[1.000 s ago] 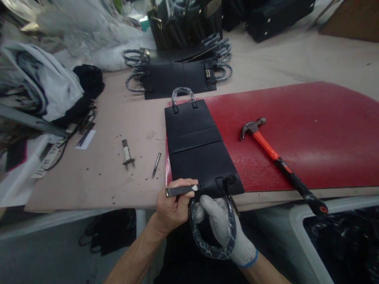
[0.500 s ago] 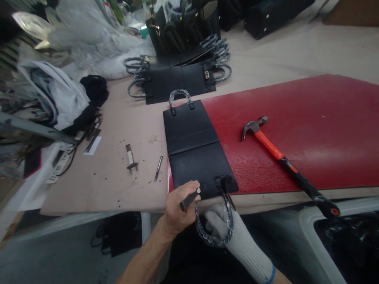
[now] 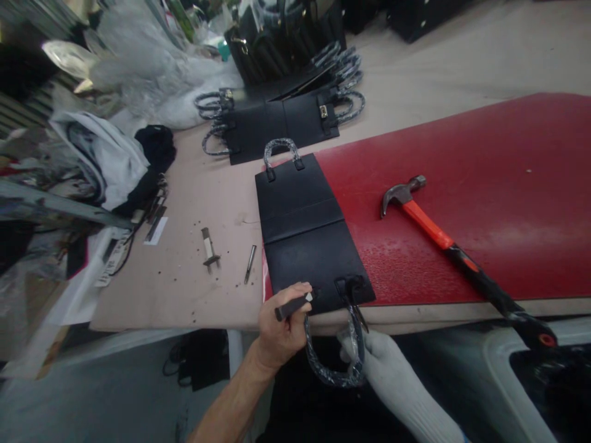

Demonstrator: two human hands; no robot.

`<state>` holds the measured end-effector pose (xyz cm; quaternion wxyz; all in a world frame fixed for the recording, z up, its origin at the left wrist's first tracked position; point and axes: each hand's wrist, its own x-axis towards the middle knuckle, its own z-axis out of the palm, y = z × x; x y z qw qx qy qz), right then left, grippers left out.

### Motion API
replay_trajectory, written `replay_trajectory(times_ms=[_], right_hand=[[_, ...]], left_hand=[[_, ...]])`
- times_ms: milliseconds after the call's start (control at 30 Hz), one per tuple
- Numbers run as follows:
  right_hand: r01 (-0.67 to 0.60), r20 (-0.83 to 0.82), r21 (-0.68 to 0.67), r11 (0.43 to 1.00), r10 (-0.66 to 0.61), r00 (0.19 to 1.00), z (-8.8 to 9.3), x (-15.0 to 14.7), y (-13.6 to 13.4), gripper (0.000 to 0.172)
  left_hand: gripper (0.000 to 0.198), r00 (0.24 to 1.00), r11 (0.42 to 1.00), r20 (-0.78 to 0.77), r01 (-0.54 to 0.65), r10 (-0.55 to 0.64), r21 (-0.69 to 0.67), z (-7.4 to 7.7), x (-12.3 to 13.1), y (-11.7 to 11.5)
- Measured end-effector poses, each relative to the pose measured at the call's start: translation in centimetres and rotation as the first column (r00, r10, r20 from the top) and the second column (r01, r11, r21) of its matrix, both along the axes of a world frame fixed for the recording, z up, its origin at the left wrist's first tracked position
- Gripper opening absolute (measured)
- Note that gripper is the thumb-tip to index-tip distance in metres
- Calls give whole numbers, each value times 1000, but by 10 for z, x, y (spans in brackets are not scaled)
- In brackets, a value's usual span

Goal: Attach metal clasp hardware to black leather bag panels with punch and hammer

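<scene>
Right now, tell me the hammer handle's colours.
The hammer handle is orange-red and black, clearest in the head view.

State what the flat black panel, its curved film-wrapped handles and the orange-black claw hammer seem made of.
Flat black panel: probably leather or imitation leather; smooth, low-sheen, finely creased.
Film-wrapped handles: clear plastic outside, given crinkled glints; the core is unclear.
Claw hammer: head apparently metal, greyish sheen; smooth orange-black shaft perhaps plastic or rubber.

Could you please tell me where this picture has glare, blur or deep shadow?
Head view: a pale sheen lies on the red mat, and small glints dot the near handle; head view: the clear plastic at upper left looks smeared, while the hammer is sharper; head view: the bin at lower right is nearly black inside.
</scene>
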<state>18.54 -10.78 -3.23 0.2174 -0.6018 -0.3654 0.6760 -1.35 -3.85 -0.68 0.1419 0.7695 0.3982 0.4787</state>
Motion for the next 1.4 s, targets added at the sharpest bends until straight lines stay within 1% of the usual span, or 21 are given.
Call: replay_trajectory(times_ms=[167, 233, 300, 333, 400, 467, 533, 600, 667, 733, 833, 900, 1000, 1067, 1133, 1167, 1200, 1233, 1300, 1333, 1400], right_hand=[[-111, 120, 91, 990, 100, 988, 30, 27, -5, 36], [-116, 254, 147, 982, 76, 964, 42, 43, -8, 35], [-88, 426, 271, 959, -38, 904, 52, 62, -7, 35], [-73, 516, 360, 930, -134, 846, 56, 72, -4, 35], [-98, 664, 544, 833, -356, 657, 64, 93, 9, 39], [-232, 756, 621, 748, -494, 430, 72, 111, 30, 44], [-423, 868, 497, 758, -434, 242, 78, 125, 54, 48], [-529, 952, 296, 795, -289, 100, 83, 130, 77, 48], [-575, 990, 128, 808, -136, 29, 86, 129, 95, 45], [-595, 999, 34, 803, -35, 9, 87, 125, 107, 41], [-576, 1000, -6, 818, 14, 8, 88, 122, 120, 36], [-530, 998, 7, 848, 28, 58, 88, 124, 128, 35], [-385, 958, 119, 915, -5, 286, 98, 128, 134, 34], [-288, 873, 234, 929, -70, 482, 115, 123, 126, 29], [-171, 686, 374, 912, -148, 713, 138, 111, 108, 28], [-82, 508, 425, 902, -162, 846, 150, 103, 97, 31], [-17, 373, 476, 879, -184, 910, 163, 95, 85, 32], [-17, 303, 517, 856, -164, 939, 174, 88, 74, 34], [-127, 324, 625, 770, -108, 940, 190, 75, 57, 35], [-225, 396, 664, 713, -80, 915, 194, 71, 52, 35], [-437, 574, 673, 597, -48, 818, 196, 66, 47, 34]], left_hand=[[23, 998, 1000, -51, -24, 23, -10, 2, 2, 3], [22, 999, 1000, -47, -28, 27, -10, 3, 3, 4], [19, 998, 999, -48, -32, 32, 0, 4, 4, 5], [18, 998, 999, -54, -34, 35, 5, 4, 4, 5], [16, 997, 999, -69, -43, 43, 9, 6, 5, 6], [15, 995, 999, -81, -52, 53, 5, 6, 5, 6], [15, 995, 998, -81, -59, 57, -11, 6, 6, 6], [15, 996, 998, -71, -59, 58, -25, 5, 7, 7], [14, 996, 998, -73, -54, 53, -23, 4, 8, 7], [14, 996, 999, -82, -46, 45, -19, 3, 9, 7], [13, 996, 999, -79, -37, 34, -37, 0, 9, 7], [13, 996, 998, -76, -39, 35, -52, -2, 9, 7], [13, 996, 997, -76, -48, 43, -66, -4, 9, 8], [13, 996, 996, -78, -59, 54, -68, -4, 10, 8], [12, 994, 995, -87, -70, 64, -69, -3, 10, 8], [11, 994, 995, -94, -71, 65, -69, -2, 10, 8], [11, 993, 995, -98, -71, 64, -69, -1, 10, 8], [10, 993, 995, -102, -68, 61, -70, 0, 10, 8], [11, 993, 995, -104, -71, 63, -70, 0, 10, 9], [12, 992, 995, -107, -74, 67, -69, -1, 10, 9], [13, 990, 994, -117, -85, 76, -67, -3, 11, 10]])
